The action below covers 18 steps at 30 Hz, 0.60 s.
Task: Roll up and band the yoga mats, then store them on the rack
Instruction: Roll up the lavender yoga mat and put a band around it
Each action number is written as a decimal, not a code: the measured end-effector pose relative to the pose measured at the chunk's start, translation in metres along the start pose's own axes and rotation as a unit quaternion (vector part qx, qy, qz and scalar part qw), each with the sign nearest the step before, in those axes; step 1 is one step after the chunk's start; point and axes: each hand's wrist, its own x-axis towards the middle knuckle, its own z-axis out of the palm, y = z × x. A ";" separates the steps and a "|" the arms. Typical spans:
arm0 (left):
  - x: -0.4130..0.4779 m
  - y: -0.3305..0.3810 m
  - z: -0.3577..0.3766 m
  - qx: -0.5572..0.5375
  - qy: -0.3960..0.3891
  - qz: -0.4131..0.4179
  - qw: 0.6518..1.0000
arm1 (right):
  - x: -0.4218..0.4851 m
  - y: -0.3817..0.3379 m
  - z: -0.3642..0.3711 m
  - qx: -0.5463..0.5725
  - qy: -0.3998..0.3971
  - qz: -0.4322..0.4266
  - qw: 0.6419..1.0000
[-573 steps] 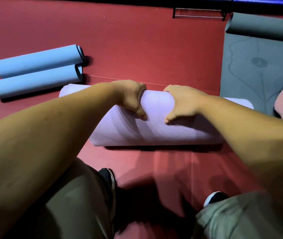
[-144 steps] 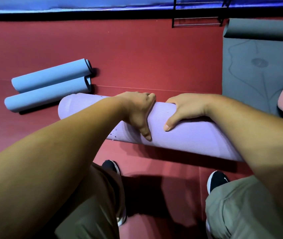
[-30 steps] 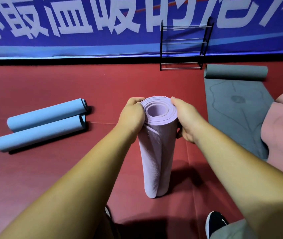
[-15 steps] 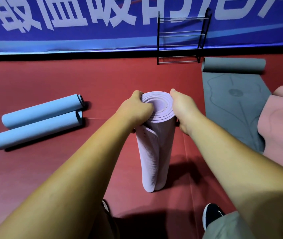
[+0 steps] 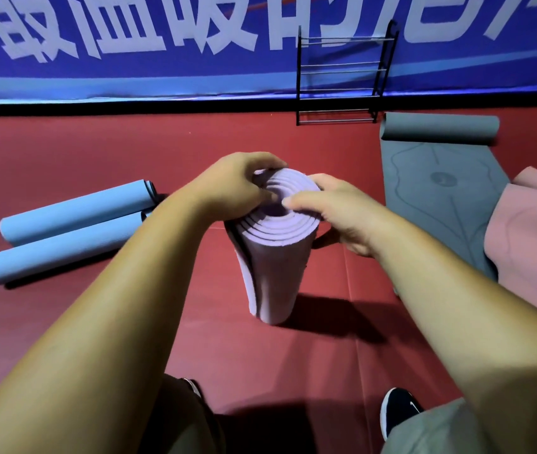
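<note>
Centrally, purple mat point(image 5: 273, 273) upright, banner point(image 5: 228, 75) — lettering cropped

We see a red floor point(image 5: 80, 322) with a lilac rolled mat point(image 5: 273, 276) standing on end near its middle and two blue rolled mats point(image 5: 74, 217) lying side by side to the left. To the right a grey mat point(image 5: 440, 204) lies partly unrolled, a pink mat point(image 5: 535, 244) against its right edge, and a black wire rack point(image 5: 339, 73) stands by the far wall.
</note>
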 end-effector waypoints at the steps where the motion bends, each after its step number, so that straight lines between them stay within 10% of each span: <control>1: 0.000 -0.003 0.002 -0.016 -0.012 0.008 1.000 | -0.002 0.001 0.003 -0.030 0.003 0.003 1.000; 18: -0.026 -0.014 0.034 0.035 0.055 -0.133 0.989 | 0.006 0.012 0.025 -0.322 0.153 0.030 0.934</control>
